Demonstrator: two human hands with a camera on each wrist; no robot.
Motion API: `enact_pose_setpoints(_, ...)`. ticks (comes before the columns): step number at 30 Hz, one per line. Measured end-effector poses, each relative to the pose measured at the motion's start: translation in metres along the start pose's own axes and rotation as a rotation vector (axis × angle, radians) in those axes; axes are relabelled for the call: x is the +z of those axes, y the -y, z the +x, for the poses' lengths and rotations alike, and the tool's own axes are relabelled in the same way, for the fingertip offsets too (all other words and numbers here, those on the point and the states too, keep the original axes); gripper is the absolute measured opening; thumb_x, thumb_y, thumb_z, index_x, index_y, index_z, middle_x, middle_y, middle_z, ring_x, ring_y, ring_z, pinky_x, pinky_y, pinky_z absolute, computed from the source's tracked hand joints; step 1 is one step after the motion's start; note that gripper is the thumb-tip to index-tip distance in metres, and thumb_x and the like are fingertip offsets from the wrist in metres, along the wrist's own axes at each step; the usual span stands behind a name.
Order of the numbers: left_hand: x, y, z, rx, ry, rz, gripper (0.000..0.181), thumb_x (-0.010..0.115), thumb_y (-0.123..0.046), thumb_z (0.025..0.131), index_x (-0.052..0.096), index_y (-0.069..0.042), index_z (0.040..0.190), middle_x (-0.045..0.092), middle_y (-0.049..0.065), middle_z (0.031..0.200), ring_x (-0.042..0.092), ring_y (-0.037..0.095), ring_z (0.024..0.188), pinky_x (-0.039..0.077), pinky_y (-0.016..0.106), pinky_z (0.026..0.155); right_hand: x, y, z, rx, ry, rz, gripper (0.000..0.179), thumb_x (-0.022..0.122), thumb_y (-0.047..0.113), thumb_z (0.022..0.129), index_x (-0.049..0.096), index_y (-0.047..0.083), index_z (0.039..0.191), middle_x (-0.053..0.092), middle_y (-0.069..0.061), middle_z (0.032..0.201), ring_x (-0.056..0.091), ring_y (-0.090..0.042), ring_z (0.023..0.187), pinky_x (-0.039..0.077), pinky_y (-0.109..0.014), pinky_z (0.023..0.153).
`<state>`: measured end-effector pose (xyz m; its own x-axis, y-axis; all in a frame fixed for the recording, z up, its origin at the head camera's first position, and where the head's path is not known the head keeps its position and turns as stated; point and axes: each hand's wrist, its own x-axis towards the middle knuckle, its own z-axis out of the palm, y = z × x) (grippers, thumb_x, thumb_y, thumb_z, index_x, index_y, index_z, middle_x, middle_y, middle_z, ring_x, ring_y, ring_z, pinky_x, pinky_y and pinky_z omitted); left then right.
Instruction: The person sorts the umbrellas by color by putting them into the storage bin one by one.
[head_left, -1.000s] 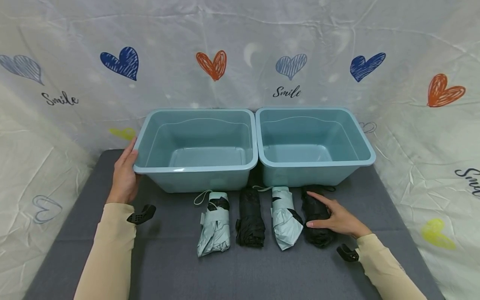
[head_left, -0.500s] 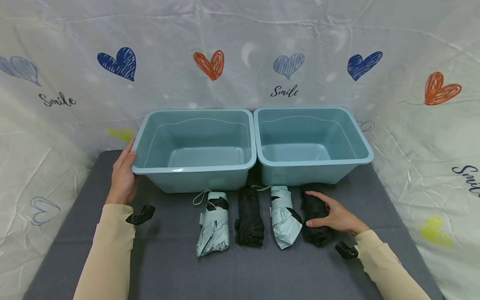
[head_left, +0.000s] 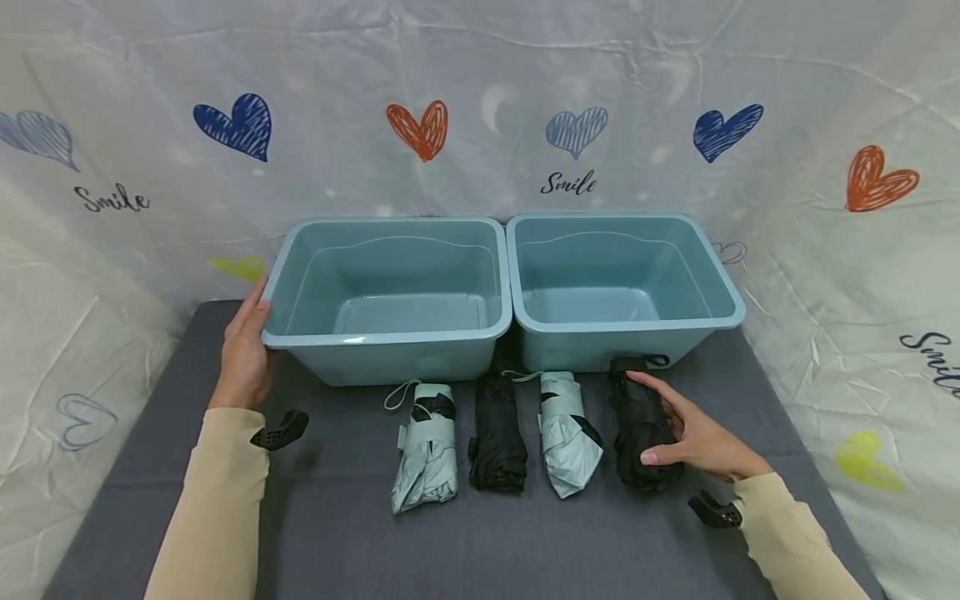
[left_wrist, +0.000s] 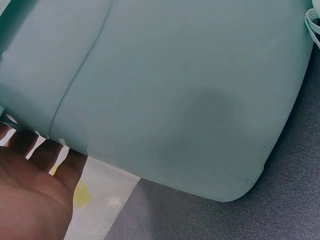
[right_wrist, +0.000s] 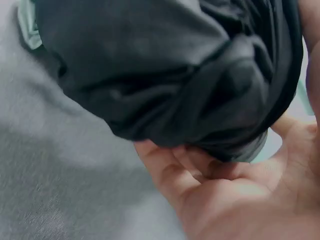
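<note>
Far right in the row, a black folded umbrella (head_left: 637,421) is gripped by my right hand (head_left: 708,442). Fingers curl round its side in the right wrist view, where the dark bunched fabric (right_wrist: 165,75) fills the upper part. My left hand (head_left: 246,358) rests against the left end of the left light-blue bin (head_left: 397,360), fingers extended along its outer wall. Beside the gripped umbrella lies a pale blue folded umbrella (head_left: 568,442). Further left are another black folded umbrella (head_left: 498,442) and another pale blue one (head_left: 431,454) with a cord loop.
A second light-blue bin (head_left: 626,337) stands against the right end of the first, both at the back of the grey-covered table (head_left: 480,554). Behind them hangs a white curtain (head_left: 480,50) printed with hearts. The umbrellas lie just before the bins.
My right hand has closed round the right black umbrella and shifted it slightly to the right, its top now overlapping the right bin's front. My left hand has stayed at the left bin.
</note>
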<state>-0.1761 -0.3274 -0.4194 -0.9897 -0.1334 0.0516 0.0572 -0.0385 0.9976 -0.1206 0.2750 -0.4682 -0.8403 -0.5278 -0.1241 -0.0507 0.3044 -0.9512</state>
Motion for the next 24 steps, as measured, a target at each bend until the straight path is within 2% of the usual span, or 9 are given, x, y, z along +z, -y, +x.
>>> enact_pose_setpoints(3,0.000,0.001,0.001,0.001,0.001,-0.007,0.054,0.035,-0.041,0.111,0.021,-0.034,0.162,0.012,-0.003,0.169,0.021,0.020,0.150,0.037,0.019,0.098,0.001,0.008,-0.002,-0.028,0.030,0.015,0.104,0.083,0.005,0.083,0.022,0.032,0.163,0.010,-0.001,0.169,0.005,-0.029,0.153,0.024,-0.040,0.116)
enact_pose_setpoints(5,-0.001,0.001,0.001,0.000,0.003,-0.007,0.054,0.035,-0.041,0.111,0.021,-0.034,0.162,0.011,-0.003,0.169,0.021,0.021,0.150,0.037,0.019,0.098,0.002,0.013,-0.003,-0.050,0.043,0.012,0.105,0.083,0.004,0.082,0.022,0.032,0.163,0.012,0.001,0.168,0.011,-0.020,0.153,0.030,-0.025,0.111)
enact_pose_setpoints(7,-0.001,0.001,0.001,0.000,0.004,-0.006,0.055,0.035,-0.042,0.111,0.020,-0.034,0.163,0.011,-0.003,0.169,0.021,0.021,0.150,0.037,0.018,0.097,0.004,0.020,-0.003,-0.078,0.054,0.018,0.106,0.083,0.003,0.081,0.022,0.031,0.163,0.013,0.002,0.168,0.017,-0.013,0.151,0.033,-0.018,0.106)
enact_pose_setpoints(10,0.000,0.000,0.000,-0.002,0.000,-0.003,0.055,0.035,-0.042,0.111,0.020,-0.035,0.163,0.010,-0.003,0.170,0.020,0.021,0.150,0.037,0.019,0.097,0.004,0.032,-0.003,-0.117,0.073,0.027,0.107,0.083,0.001,0.081,0.021,0.028,0.163,0.012,0.002,0.168,0.016,-0.008,0.151,0.032,-0.017,0.107)
enact_pose_setpoints(13,0.000,-0.001,0.000,-0.003,-0.005,0.001,0.054,0.035,-0.042,0.111,0.020,-0.035,0.162,0.010,-0.003,0.169,0.020,0.021,0.150,0.036,0.019,0.099,0.004,0.047,-0.003,-0.137,0.100,0.036,0.108,0.083,-0.001,0.079,0.021,0.027,0.163,0.011,0.002,0.169,0.008,-0.008,0.153,0.027,-0.016,0.110)
enact_pose_setpoints(15,0.001,-0.001,0.000,-0.003,-0.009,0.004,0.054,0.036,-0.043,0.110,0.021,-0.035,0.162,0.011,-0.004,0.169,0.021,0.021,0.150,0.037,0.019,0.098,0.003,0.058,-0.003,-0.148,0.113,0.027,0.110,0.084,-0.001,0.078,0.021,0.027,0.163,0.011,0.002,0.169,0.008,-0.008,0.153,0.028,-0.016,0.110)
enact_pose_setpoints(16,0.001,-0.001,0.000,-0.002,-0.010,0.005,0.054,0.036,-0.043,0.110,0.021,-0.035,0.162,0.011,-0.004,0.169,0.021,0.021,0.150,0.037,0.018,0.098,0.002,0.063,-0.004,-0.160,0.115,0.009,0.111,0.085,-0.001,0.077,0.021,0.027,0.163,0.013,0.002,0.169,0.016,-0.008,0.150,0.030,-0.016,0.107)
enact_pose_setpoints(19,0.002,-0.001,-0.001,0.001,-0.012,-0.001,0.055,0.037,-0.042,0.110,0.022,-0.035,0.162,0.011,-0.004,0.169,0.022,0.021,0.149,0.038,0.017,0.096,0.001,0.078,-0.002,-0.197,0.130,-0.018,0.113,0.086,-0.002,0.075,0.021,0.025,0.163,0.014,0.000,0.168,0.024,-0.008,0.144,0.036,-0.018,0.104)
enact_pose_setpoints(24,0.003,-0.001,-0.001,0.008,-0.015,-0.009,0.055,0.037,-0.043,0.110,0.022,-0.034,0.162,0.012,-0.003,0.169,0.023,0.022,0.149,0.039,0.016,0.093,-0.007,0.099,0.009,-0.235,0.152,-0.018,0.113,0.084,-0.006,0.076,0.020,0.023,0.164,0.018,-0.005,0.167,0.039,-0.018,0.140,0.046,-0.028,0.100)
